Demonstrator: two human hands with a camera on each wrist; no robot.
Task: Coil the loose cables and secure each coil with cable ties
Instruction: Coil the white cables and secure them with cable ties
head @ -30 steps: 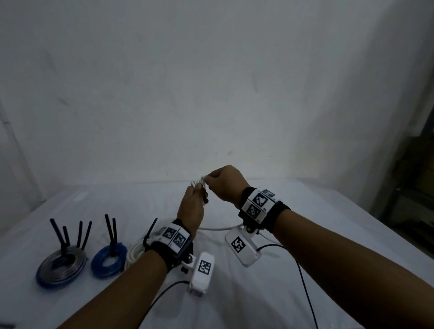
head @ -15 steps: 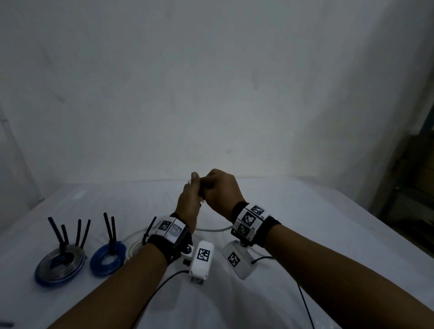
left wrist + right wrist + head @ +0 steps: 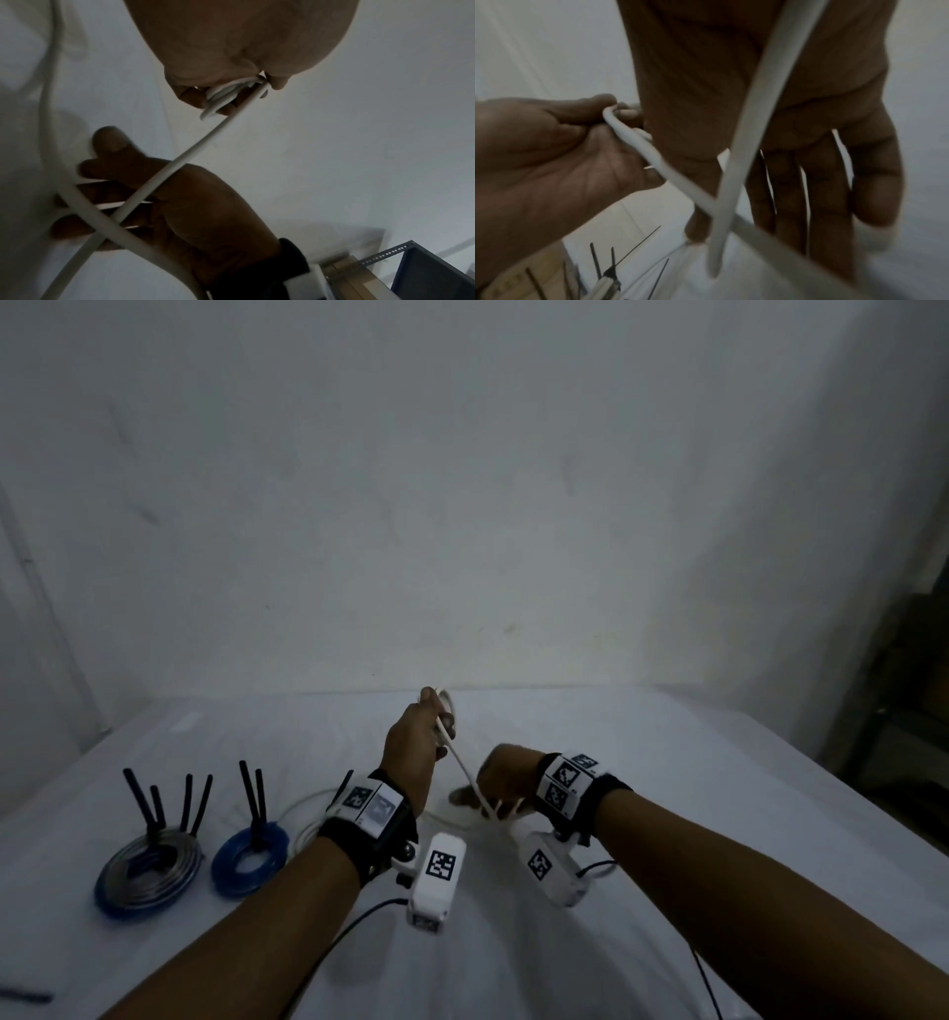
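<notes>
— Run me across the table [image 3: 642, 814], left to right. What's done?

— At far left sit two finished coils: the grey-and-blue coil [image 3: 149, 870], then the blue coil [image 3: 250, 854] beside it, each with black cable ties [image 3: 254, 796] sticking up. Just right of them, partly behind my left wrist, a white coil [image 3: 308, 824] lies flat. I can't tell whether it's part of the cable I'm working.

— And your left hand?

— My left hand [image 3: 413, 752] is raised, fingers and thumb curled tight around a small white bundle of loops [image 3: 226, 95]. That's the started coil of the white cable [image 3: 464, 770].

— Where does the free length go from there?

— It leaves the bundle and runs down toward five o'clock, a straight taut line, to my right hand [image 3: 506, 775]. So the cable's long axis slants from upper left to lower right between the two hands.

— Is the right hand gripping it?

— No. Its fingers [image 3: 808, 192] are straight and spread, and the cable drapes across the hand, crossing itself just below. It's a guide, not a pinch.

— So the next move?

— I'd judge the right hand is the nearer one to the slack, which trails onto the table beneath it. It should carry that length back up toward eleven o'clock and lay another loop into the left hand's bundle.

— Risk?

— The crossing strands could snag into a kink.
</notes>
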